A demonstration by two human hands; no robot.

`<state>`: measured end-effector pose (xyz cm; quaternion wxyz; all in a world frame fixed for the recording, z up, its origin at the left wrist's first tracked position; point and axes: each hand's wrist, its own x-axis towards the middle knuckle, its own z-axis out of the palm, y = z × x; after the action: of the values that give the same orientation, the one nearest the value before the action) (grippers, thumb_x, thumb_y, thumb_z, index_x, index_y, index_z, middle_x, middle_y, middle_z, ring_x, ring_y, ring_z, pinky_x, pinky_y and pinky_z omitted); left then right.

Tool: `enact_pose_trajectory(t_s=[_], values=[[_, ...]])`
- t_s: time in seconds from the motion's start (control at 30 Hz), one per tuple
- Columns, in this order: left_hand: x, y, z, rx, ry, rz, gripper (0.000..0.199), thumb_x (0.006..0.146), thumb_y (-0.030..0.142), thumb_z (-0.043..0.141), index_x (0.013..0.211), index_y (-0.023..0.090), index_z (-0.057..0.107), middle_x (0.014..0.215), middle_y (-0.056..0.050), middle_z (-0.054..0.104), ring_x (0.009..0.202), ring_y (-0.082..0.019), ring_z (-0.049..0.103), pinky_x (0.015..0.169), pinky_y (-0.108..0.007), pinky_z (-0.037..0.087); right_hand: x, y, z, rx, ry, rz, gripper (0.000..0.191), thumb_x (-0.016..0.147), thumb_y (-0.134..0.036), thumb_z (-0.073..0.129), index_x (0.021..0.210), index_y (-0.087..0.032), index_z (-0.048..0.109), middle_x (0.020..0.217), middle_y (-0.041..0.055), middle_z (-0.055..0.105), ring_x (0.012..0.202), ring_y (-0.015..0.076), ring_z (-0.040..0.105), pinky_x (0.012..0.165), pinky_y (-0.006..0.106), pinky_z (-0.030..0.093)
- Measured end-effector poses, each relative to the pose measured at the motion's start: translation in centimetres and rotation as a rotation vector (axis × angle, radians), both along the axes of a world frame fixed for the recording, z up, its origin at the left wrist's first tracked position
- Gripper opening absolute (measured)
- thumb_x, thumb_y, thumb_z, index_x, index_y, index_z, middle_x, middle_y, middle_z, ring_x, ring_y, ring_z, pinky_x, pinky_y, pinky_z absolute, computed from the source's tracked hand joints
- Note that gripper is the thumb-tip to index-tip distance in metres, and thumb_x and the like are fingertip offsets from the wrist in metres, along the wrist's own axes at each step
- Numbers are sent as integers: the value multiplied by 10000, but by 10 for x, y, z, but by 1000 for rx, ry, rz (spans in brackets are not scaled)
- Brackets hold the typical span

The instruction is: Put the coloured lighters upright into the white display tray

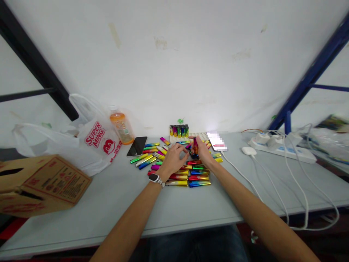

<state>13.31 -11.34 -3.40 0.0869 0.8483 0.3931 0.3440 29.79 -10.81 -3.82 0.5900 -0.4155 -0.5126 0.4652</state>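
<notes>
My right hand (pixel 204 151) is closed around a shiny red-and-purple lighter (pixel 195 145), held upright above the pile. Dark shapes just below it are too small to make out. Beside it, my left hand (pixel 173 157) hovers over the pile, thumb and forefinger apart and nothing visible between them; its other fingers are partly hidden. Around both hands lie many metallic lighters in blue, green, gold, red and purple, such as a blue one (pixel 200 184) and a yellow one (pixel 177 183) at the front. Several upright lighters (pixel 179 131) stand in a row on a white holed tray (pixel 203 136).
A black phone (pixel 137 146), an orange drink bottle (pixel 121 127), a white plastic bag (pixel 95 145) and a cardboard box (pixel 46 183) stand to the left. Rightward are a lit phone (pixel 216 141), a white charger (pixel 249 150), a power strip (pixel 283 150) and loose white cables.
</notes>
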Motion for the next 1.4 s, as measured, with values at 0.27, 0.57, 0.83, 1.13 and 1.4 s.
enact_pose_trajectory(t_s=[0.27,0.57,0.83,1.13,1.4], values=[[0,5,-5,20,68,32,117,940,248,576,965,193,677,1031,-83,646,1029,-262,603,953,-446,490,18,29,17,243,-306,-172,353,792,-533,690,866,-189,705,837,17,682,767,161,580,764,299,456],[5,26,-9,64,155,124,181,888,225,659,1062,182,680,1042,-103,714,1039,-280,621,944,-433,501,22,89,21,352,-518,-260,238,793,-378,669,883,-176,757,841,49,747,779,190,650,816,349,509],[4,32,-14,33,89,119,126,885,194,661,983,169,736,932,-116,741,927,-288,655,872,-430,529,16,114,19,392,-640,-199,175,796,-295,683,879,-192,797,875,60,779,746,196,678,822,368,531],[8,34,-15,30,109,143,119,902,195,647,965,170,745,922,-117,745,938,-293,666,876,-433,532,15,101,8,510,-1015,-336,314,940,-350,602,1134,-189,790,1046,148,695,1037,283,562,947,430,466],[6,35,-12,52,46,141,90,867,149,665,922,166,735,911,-97,742,921,-265,668,891,-431,546,12,85,9,508,-1249,-445,431,1024,-445,422,1308,-282,702,1224,156,487,1143,320,420,958,462,374]])
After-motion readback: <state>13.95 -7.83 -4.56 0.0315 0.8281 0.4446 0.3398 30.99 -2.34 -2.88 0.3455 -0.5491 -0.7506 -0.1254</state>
